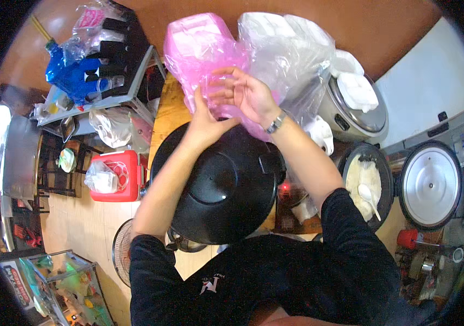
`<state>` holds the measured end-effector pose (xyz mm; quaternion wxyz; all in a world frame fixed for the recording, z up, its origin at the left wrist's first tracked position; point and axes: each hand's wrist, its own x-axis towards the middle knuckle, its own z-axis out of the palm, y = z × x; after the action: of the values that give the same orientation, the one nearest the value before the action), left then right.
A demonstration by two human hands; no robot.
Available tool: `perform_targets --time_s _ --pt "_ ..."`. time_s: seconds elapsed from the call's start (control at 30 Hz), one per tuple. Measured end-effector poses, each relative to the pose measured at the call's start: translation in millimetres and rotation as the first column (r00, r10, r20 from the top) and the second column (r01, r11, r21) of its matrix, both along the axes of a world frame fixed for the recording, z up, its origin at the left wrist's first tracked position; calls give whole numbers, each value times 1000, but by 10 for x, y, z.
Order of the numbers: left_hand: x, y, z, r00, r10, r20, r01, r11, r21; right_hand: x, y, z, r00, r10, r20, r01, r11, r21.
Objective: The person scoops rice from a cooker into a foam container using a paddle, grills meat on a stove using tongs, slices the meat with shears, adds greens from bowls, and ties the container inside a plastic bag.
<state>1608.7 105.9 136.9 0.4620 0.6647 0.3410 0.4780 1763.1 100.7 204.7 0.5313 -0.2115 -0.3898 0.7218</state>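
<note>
A translucent pink plastic bag (205,53) holding white foam boxes stands in front of me at the wooden table's back. My left hand (207,124) is at the bag's near side, thumb spread to the right; some of its fingers are hidden, so a grip cannot be made out. With its palm showing and fingers apart, my right hand (248,95) is against or just before the pink plastic. Below both hands lies a wide round black lid or pan (215,179). Right of the pink bag, a clear plastic bag (289,53) contains more white foam boxes.
A large lidded cooker (358,104) at right carries a white foam box (356,91). Nearer are a black pot of rice (360,175) with a white spoon (368,195) and a round metal lid (431,185). Left are a red cooler (117,175), a metal shelf (130,104) and a fan (122,252).
</note>
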Motion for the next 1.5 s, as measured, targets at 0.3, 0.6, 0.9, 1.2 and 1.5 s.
perform_targets --time_s 0.3,0.6,0.9,1.2,1.5 --pt "-574 351 718 905 348 245 -398 896 196 -393 -14 -238 845 -192 498 82 969 235" --pt "-844 -322 1356 962 261 -85 -212 904 371 -743 1393 124 803 -548 235 433 807 402" --pt "-1192 -13 1002 945 53 322 -98 987 126 -805 2005 188 125 -848 515 246 529 812" --pt "-1464 151 802 862 156 483 -97 985 -145 -745 2064 200 -108 -867 486 49 484 874" --pt "-1562 67 1233 797 72 600 -193 971 139 -582 2042 179 -226 -864 449 -60 473 879"
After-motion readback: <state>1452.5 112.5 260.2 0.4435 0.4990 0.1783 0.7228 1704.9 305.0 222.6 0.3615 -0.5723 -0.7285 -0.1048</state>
